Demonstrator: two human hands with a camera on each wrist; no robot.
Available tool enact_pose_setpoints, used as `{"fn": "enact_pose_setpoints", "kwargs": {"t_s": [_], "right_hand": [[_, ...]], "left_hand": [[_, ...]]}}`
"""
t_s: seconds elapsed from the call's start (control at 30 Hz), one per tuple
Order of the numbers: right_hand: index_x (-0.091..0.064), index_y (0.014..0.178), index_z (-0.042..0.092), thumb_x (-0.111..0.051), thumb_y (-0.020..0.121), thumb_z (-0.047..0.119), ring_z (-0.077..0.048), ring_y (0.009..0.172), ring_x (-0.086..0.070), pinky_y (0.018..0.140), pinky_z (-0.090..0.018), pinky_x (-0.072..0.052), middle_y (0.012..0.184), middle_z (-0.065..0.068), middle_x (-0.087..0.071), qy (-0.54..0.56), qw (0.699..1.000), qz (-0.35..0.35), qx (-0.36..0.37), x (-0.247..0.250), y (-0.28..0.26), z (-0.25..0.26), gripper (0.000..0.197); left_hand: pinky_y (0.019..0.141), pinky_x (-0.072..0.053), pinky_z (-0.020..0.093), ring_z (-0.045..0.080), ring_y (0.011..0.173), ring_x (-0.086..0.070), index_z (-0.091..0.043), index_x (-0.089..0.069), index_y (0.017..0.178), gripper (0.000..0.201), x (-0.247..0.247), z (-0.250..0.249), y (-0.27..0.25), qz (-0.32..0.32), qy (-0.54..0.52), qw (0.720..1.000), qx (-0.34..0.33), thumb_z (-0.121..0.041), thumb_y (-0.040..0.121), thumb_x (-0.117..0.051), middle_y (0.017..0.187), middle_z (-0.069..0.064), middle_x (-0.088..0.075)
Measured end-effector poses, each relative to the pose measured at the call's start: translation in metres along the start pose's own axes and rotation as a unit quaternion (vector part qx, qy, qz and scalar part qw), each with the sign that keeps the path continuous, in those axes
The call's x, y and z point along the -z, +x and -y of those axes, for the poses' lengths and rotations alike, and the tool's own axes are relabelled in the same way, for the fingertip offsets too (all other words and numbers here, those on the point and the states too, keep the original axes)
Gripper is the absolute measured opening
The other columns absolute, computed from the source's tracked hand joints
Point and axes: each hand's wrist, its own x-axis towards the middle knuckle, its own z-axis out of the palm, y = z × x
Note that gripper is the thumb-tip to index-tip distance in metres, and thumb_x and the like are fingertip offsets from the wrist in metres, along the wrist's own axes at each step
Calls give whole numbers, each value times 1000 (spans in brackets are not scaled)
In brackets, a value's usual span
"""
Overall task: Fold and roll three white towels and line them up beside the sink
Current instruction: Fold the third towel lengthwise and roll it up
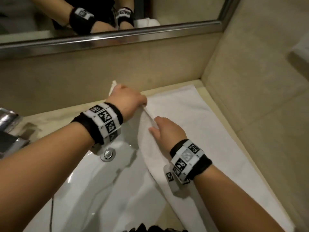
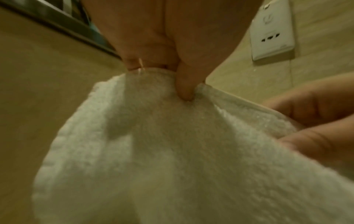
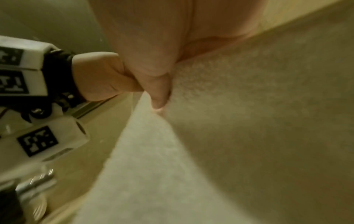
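One white towel (image 1: 192, 114) lies spread on the beige counter right of the sink (image 1: 117, 190), its left edge lifted over the basin. My left hand (image 1: 128, 97) grips the far end of that lifted edge; in the left wrist view its fingertips (image 2: 182, 91) pinch the towel (image 2: 172, 159). My right hand (image 1: 165, 129) holds the same edge nearer to me. In the right wrist view the thumb (image 3: 159, 94) presses into the towel (image 3: 249, 121). No other towel is in view.
A chrome faucet (image 1: 8, 128) stands left of the basin, and the drain (image 1: 108, 154) shows below my left wrist. A mirror (image 1: 117, 36) runs along the back wall. A tiled side wall (image 1: 250, 81) bounds the counter on the right, with a socket (image 2: 272, 30) on it.
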Motion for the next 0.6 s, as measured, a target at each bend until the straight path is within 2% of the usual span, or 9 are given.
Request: {"fn": "enact_pose_setpoints", "kwargs": {"t_s": [0.1, 0.17, 0.2, 0.27, 0.33, 0.37, 0.43, 0.53, 0.6], "right_hand": [[-47, 76, 16, -39, 94, 39, -29, 78, -56, 62, -29, -27, 78, -9, -58, 76, 992, -96, -23, 29, 2, -31, 30], [-52, 73, 13, -40, 94, 38, -29, 78, -57, 61, -29, -26, 75, -11, -60, 113, 974, -168, -100, 51, 0, -67, 35], [-58, 78, 9, -39, 94, 37, -32, 84, -59, 63, -29, -30, 83, -16, -64, 98, 969, -174, -146, 60, -2, -87, 37], [-61, 94, 1, -37, 95, 34, -36, 97, -58, 74, -33, -38, 103, -24, -64, 28, 964, -109, -239, 71, -6, -125, 40], [-57, 106, -1, -37, 95, 31, -36, 107, -55, 85, -33, -40, 117, -24, -59, -30, 957, -9, -287, 70, -8, -152, 39], [-55, 110, 0, -39, 95, 30, -35, 109, -54, 87, -33, -40, 120, -23, -58, -44, 954, 21, -294, 69, -8, -160, 38], [-54, 111, 4, -42, 93, 30, -33, 106, -54, 84, -32, -40, 118, -19, -59, -48, 954, 28, -295, 71, -2, -168, 34], [-53, 105, 12, -49, 89, 36, -30, 97, -57, 78, -30, -40, 111, -13, -63, -35, 961, 3, -273, 79, 15, -166, 30], [-50, 114, 14, -55, 86, 38, -28, 100, -57, 81, -30, -43, 115, -9, -59, -53, 974, -2, -222, 81, 31, -159, 37]], "left_hand": [[109, -10, 38, 23, 118, -47, -28, -60, 109, 27, 17, -12, 28, -89, -36, 995, -5, -19, 90, -44, 117, -1, -61], [112, -6, 40, 25, 125, -40, -26, -55, 119, 32, 18, -21, 44, -155, -75, 985, 12, -20, 88, -49, 127, 4, -54], [113, -7, 41, 26, 130, -35, -25, -49, 126, 40, 14, -25, 49, -171, -98, 980, 34, -21, 86, -53, 134, 6, -47], [113, -14, 42, 29, 134, -29, -23, -36, 136, 58, -2, -29, 54, -138, -163, 971, 107, -23, 83, -58, 143, 10, -35], [111, -25, 41, 32, 132, -33, -17, -29, 139, 64, -26, -29, 53, -36, -248, 946, 203, -28, 83, -59, 142, 14, -37], [108, -31, 40, 32, 128, -38, -15, -29, 138, 64, -38, -28, 50, 17, -294, 923, 248, -30, 84, -59, 139, 15, -41], [100, -39, 33, 31, 119, -49, -11, -33, 135, 58, -59, -28, 45, 81, -365, 876, 306, -32, 86, -57, 130, 14, -52], [85, -39, 27, 28, 109, -55, -10, -42, 128, 49, -72, -31, 46, 87, -399, 848, 338, -35, 88, -55, 121, 10, -59], [86, -43, 30, 27, 105, -58, -12, -47, 123, 47, -74, -32, 54, 81, -429, 828, 352, -38, 85, -58, 116, 8, -61]]}}
